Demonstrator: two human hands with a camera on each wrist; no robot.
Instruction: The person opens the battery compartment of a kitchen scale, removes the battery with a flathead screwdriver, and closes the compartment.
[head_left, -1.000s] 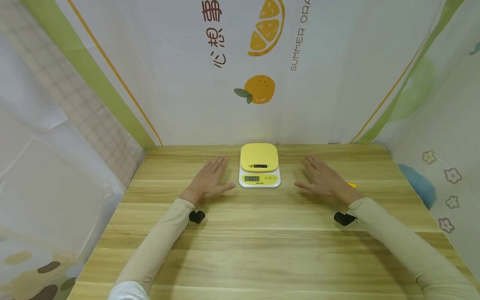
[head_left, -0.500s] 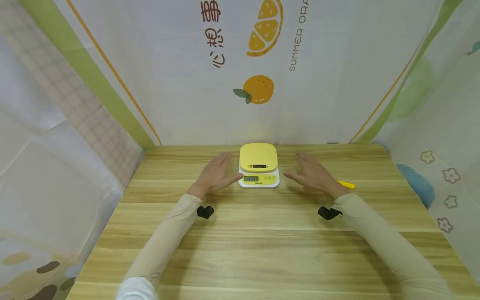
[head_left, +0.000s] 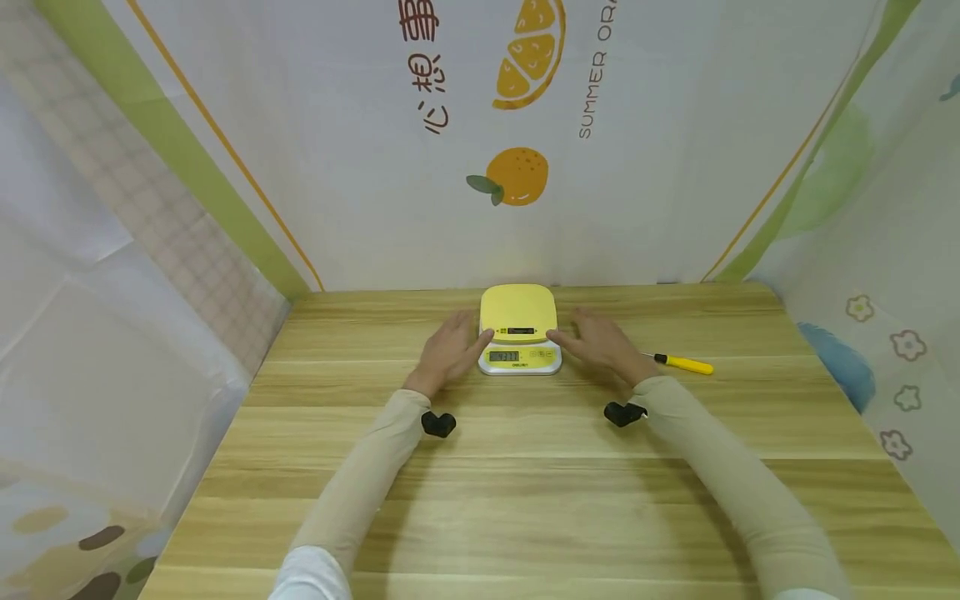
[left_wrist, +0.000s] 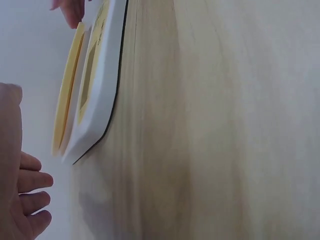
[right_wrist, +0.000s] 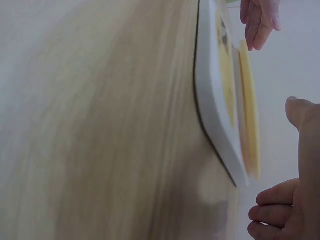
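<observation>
A yellow-and-white kitchen scale (head_left: 517,307) sits at the far middle of the counter (head_left: 510,508), between the left hand (head_left: 447,350) and the right hand (head_left: 602,343). Both hands' fingers are loosely extended, thumbs spread toward the scale, gripping nothing. The scale's lit digits and small lettering are too blurred to read surely. A yellow-handled tool (head_left: 688,365) lies right. The far cloth (head_left: 360,167) reads "心想事" and "SUMMER ORA", cut off at the top.
</observation>
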